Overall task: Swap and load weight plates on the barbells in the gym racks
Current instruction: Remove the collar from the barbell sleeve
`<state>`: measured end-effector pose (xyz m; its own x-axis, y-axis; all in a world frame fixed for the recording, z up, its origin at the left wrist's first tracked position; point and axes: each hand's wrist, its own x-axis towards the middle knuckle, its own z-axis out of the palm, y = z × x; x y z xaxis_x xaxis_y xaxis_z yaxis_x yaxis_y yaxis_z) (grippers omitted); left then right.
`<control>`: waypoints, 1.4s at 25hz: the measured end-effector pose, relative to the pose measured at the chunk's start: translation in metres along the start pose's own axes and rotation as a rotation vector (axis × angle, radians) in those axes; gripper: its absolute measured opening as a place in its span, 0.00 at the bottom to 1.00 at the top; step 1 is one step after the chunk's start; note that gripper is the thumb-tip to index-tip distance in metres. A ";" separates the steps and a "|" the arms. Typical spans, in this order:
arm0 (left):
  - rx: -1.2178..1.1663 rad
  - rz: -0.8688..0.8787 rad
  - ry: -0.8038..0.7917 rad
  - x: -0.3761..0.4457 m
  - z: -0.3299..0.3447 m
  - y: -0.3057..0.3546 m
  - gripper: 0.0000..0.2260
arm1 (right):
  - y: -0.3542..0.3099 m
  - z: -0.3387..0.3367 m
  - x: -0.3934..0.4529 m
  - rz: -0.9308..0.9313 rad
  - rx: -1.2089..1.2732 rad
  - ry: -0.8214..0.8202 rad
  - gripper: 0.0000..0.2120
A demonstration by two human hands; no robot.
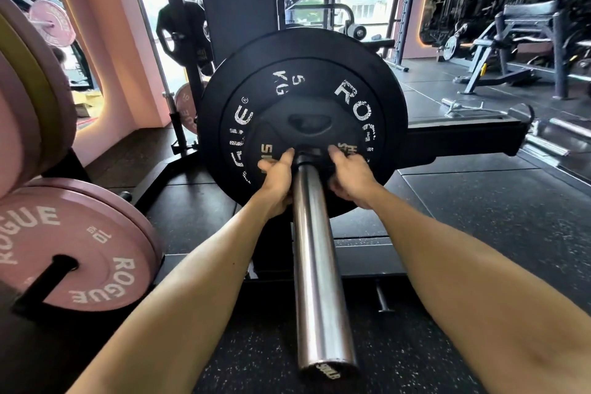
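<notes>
2 hands, left hand (275, 176) and right hand (351, 176), gripping small plate (308, 125) on barbell sleeve (315, 265)

1. The barbell sleeve (315, 249) carries a small black plate (308, 134) against a larger black Rogue plate (300, 73).
2. A storage peg (44, 281) at left carries a pink Rogue plate (80, 253).
3. The dark speckled rubber floor (447, 201) bears the rack base (463, 137) and a bench frame (524, 51).
</notes>
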<state>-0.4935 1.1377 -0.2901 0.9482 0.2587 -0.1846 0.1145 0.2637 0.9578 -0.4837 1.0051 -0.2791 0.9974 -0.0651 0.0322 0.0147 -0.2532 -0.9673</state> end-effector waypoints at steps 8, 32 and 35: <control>-0.022 -0.046 -0.120 -0.016 -0.012 -0.001 0.16 | 0.001 -0.018 -0.015 0.088 0.028 -0.148 0.18; -0.034 -0.052 -0.373 -0.296 -0.075 -0.037 0.21 | 0.003 -0.066 -0.286 0.059 0.015 -0.157 0.11; 0.028 -0.041 -0.350 -0.318 -0.078 -0.041 0.23 | 0.000 -0.072 -0.307 0.052 0.001 -0.160 0.10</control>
<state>-0.8230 1.1174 -0.2874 0.9862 -0.0867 -0.1408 0.1579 0.2405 0.9577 -0.7948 0.9558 -0.2708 0.9953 0.0769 -0.0585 -0.0373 -0.2527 -0.9668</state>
